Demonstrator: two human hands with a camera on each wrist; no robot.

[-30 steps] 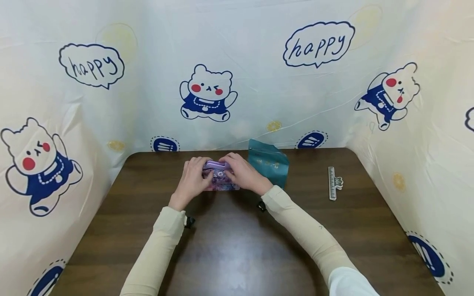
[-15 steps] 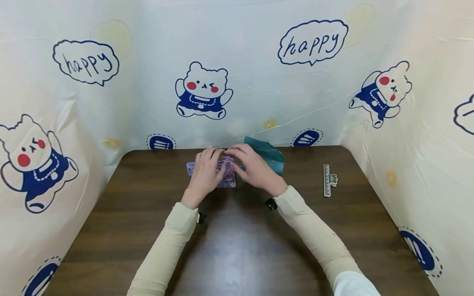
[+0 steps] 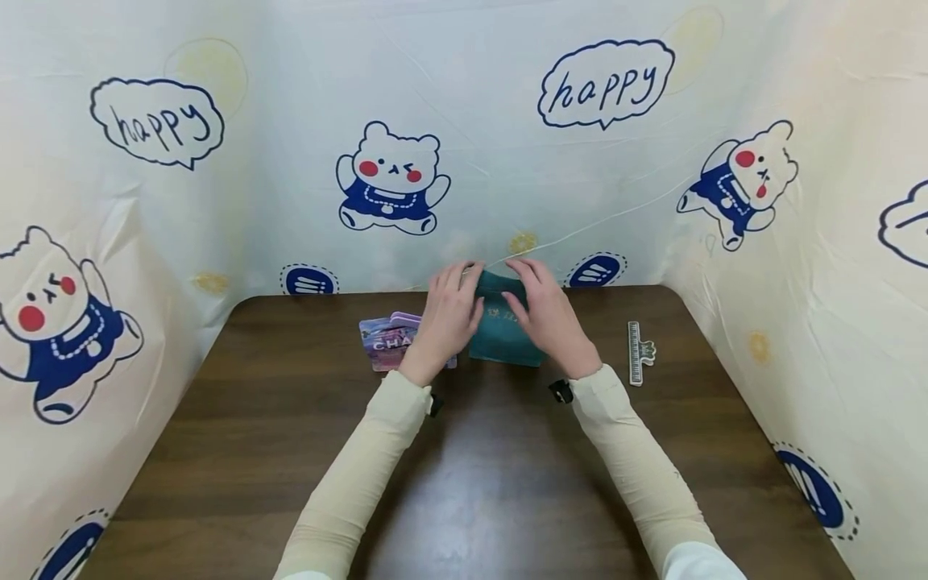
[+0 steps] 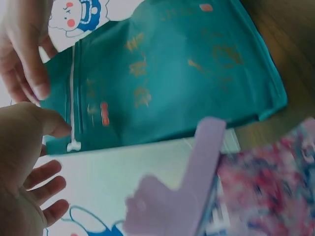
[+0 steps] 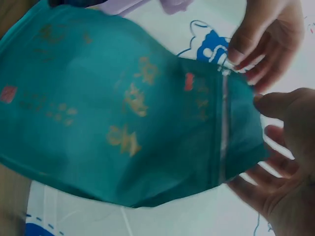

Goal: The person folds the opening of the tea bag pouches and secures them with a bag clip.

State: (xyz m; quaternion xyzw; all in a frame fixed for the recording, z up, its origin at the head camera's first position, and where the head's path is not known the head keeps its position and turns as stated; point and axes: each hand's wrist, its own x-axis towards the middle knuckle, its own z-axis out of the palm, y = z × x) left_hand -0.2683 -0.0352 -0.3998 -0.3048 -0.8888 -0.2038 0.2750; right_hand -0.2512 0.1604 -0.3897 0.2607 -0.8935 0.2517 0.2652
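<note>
A teal pouch (image 3: 503,342) with gold lettering is raised at the back of the table, its top edge up. My left hand (image 3: 444,318) grips its left top corner, thumb (image 4: 56,123) on the front beside the pale zip strip. My right hand (image 3: 553,318) holds the other top corner, with the thumb (image 5: 270,104) at the edge and fingers behind. In the left wrist view the pouch mouth looks flat. Left of it stands a colourful packet (image 3: 379,345) with a lilac sealing clip (image 4: 197,172) on its top, partly hidden by my left hand in the head view.
A white ruler-shaped clip (image 3: 635,354) lies on the brown table (image 3: 464,483) to the right. A printed curtain (image 3: 500,177) with bears hangs right behind the table's back edge and along both sides.
Both hands have left the colourful packet, which stays at the left with its lilac clip. They have moved right to the teal pouch, now held up and shifted slightly left.
</note>
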